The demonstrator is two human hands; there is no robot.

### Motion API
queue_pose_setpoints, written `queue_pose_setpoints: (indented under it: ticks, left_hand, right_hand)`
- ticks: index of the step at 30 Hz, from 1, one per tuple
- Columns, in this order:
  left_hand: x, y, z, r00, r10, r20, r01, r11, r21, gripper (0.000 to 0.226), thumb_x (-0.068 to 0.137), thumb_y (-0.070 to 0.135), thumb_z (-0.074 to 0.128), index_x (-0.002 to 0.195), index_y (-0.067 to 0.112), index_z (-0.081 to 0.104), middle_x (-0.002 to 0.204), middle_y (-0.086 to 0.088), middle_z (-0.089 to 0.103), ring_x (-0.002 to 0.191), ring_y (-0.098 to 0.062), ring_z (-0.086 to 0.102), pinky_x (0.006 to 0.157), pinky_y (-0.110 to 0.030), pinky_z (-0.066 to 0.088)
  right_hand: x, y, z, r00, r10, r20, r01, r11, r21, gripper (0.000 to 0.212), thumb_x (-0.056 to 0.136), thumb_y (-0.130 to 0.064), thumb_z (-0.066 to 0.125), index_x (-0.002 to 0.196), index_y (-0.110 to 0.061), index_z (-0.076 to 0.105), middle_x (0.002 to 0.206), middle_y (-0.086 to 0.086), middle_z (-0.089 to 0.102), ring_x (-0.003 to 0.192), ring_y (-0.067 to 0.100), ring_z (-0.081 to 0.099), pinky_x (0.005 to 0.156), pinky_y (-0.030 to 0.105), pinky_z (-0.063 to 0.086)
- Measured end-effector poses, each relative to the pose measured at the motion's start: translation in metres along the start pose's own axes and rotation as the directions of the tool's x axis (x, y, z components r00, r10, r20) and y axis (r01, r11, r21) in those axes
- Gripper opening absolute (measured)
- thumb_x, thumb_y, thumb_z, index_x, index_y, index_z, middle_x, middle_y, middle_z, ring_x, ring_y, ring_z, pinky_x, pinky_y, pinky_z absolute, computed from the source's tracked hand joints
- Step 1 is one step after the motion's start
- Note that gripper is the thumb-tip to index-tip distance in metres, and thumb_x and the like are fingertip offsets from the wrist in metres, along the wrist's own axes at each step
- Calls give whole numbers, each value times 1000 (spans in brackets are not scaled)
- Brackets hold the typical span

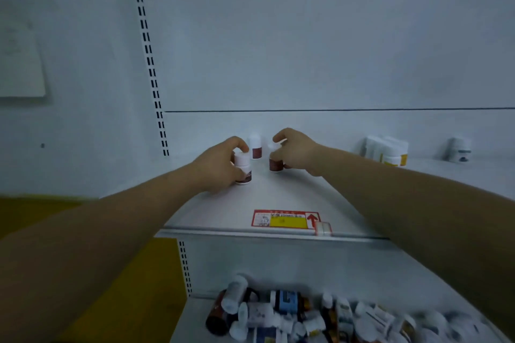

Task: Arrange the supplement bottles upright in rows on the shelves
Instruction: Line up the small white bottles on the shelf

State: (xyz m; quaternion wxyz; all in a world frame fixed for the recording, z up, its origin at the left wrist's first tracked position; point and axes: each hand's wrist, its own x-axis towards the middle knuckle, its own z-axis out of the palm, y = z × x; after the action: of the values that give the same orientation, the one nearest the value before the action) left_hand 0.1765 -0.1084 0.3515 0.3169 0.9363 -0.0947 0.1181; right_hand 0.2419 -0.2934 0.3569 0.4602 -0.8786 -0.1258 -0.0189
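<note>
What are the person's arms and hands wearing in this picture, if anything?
Nothing that shows. The left forearm and the right forearm are bare to the frame's edge, with no sleeve in view. The left hand and the right hand have no gloves, and no watch, bracelet or ring is visible.

**Shop interior: retail display shelving**

White metal shelf (278, 198) beside a slotted upright (150, 64), with a red-and-yellow price label (287, 219) at its front edge. Supplement bottles (390, 152) stand at the back; a heap of bottles (292, 312) lies on the lower shelf (192, 313).
</note>
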Motion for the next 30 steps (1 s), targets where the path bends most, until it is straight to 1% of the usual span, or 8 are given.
queue_pose_setpoints:
  ticks: [4,7,10,14,20,25,27,30]
  left_hand:
    - [29,-12,8,999,-2,-37,4,999,54,50,77,20,72,119,27,46,100,6,56,81,-12,57,60,-16,39]
    - [45,-21,12,999,23,-33,-22,999,49,45,79,21,71,118,26,51,109,2,59,87,-16,61,66,-19,42]
    - [60,-25,16,998,52,-21,-50,996,80,46,79,22,71,120,27,52,115,-2,58,93,-21,61,82,-31,48]
    - [73,-25,24,997,69,-18,-68,996,50,47,81,18,68,125,22,50,115,-7,61,98,-24,61,92,-39,47]
    - [79,-24,35,991,128,-30,-128,992,-20,46,85,12,64,128,17,48,115,-5,61,95,-19,62,80,-22,43]
    - [85,-20,38,989,145,-14,-145,988,-48,43,84,16,66,123,19,49,113,-4,61,92,-19,63,84,-29,47]
    - [86,-19,42,987,157,-26,-158,986,-52,42,83,17,67,121,20,49,113,-2,61,89,-16,62,78,-23,42]
    - [87,-17,45,982,183,-53,-184,982,-27,47,82,18,69,125,21,51,118,-2,61,96,-16,59,80,-20,38]
  right_hand:
    - [30,10,4,997,-76,-5,76,995,-62,34,83,-15,64,113,-17,49,106,10,57,84,23,55,71,30,47]
    - [43,12,6,990,-139,-18,135,978,-157,32,82,-15,64,110,-16,50,100,8,57,83,21,53,70,28,44]
    - [49,14,3,980,-197,-24,180,934,-308,34,83,-18,65,112,-15,49,93,5,56,80,19,50,67,27,38]
    - [52,17,1,980,-195,-48,166,922,-349,30,81,-21,65,107,-15,50,94,5,58,83,21,51,68,27,37]
    - [54,21,-4,974,-211,-82,158,892,-423,27,85,-25,62,106,-14,50,97,5,59,87,22,52,71,27,37]
    - [52,23,-9,973,-210,-101,135,862,-488,29,86,-28,60,108,-12,48,93,3,53,87,23,50,70,28,34]
    - [52,23,-8,973,-212,-91,141,860,-491,34,84,-27,64,109,-11,47,92,3,51,85,23,49,69,28,33]
    - [52,25,-6,970,-227,-88,154,853,-499,37,84,-27,65,110,-11,44,92,3,50,82,22,45,68,29,31]
